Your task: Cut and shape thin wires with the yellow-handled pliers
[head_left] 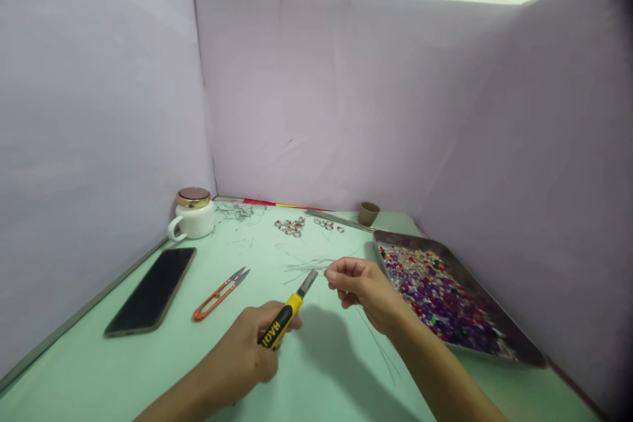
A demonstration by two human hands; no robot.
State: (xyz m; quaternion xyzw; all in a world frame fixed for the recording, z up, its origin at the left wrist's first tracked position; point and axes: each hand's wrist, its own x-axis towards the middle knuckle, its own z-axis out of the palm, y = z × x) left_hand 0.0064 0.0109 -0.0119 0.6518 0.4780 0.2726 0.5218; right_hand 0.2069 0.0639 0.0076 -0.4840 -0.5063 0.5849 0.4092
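My left hand is closed around a yellow and black tool marked HAOI, its grey metal tip pointing up and right. Just right of that tip, my right hand pinches thumb against forefinger; what they hold, if anything, is too small to name. Thin wires lie on the green table behind the tool tip, and a few more run beneath my right hand. Orange thread snips rest to the left of the tool, their blades apart.
At left are a black phone and a white lidded mug. A metal tray of mixed beads stands at right. Farther back are red and clear beaded rings, a small brown cup and wire scraps. Pale partitions surround the table.
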